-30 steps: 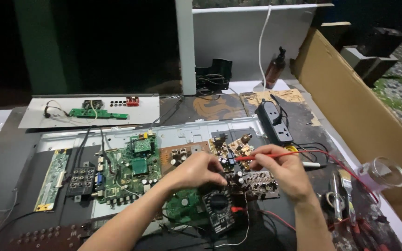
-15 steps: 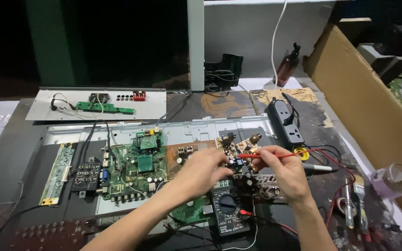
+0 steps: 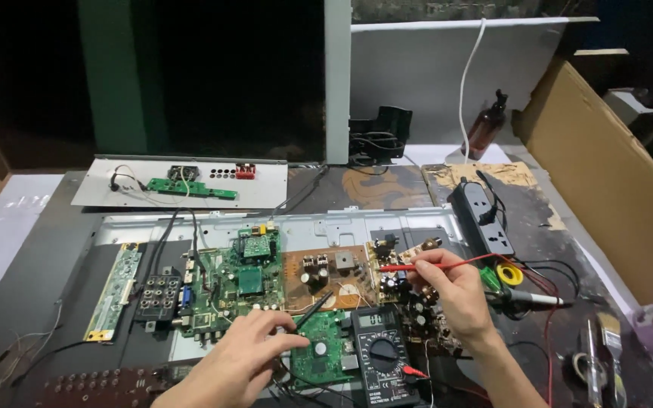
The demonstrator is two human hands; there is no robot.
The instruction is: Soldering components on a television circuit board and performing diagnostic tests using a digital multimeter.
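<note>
The left hand (image 3: 247, 347) comes in from the bottom edge, forearm angled up and to the right, knuckles up, fingers curled shut around a black probe (image 3: 313, 310). The probe slants up and to the right from the fingertips, its tip resting on the brown circuit board (image 3: 326, 278). The right hand (image 3: 451, 291) reaches in from the lower right, wrist bent, thumb and forefinger pinched on a red probe (image 3: 410, 267) that lies almost level and points left, its tip at the right end of the brown circuit board, among the dark round parts there. The two hands are well apart, one on each side of that board.

Just below the brown circuit board sits a black meter (image 3: 379, 355) with a round dial and a small screen, between the two wrists. Left of the board lies a green circuit board (image 3: 232, 291). To the right of the board are a black power strip (image 3: 485, 219) and a yellow roll of tape (image 3: 509, 274), near the right hand.
</note>
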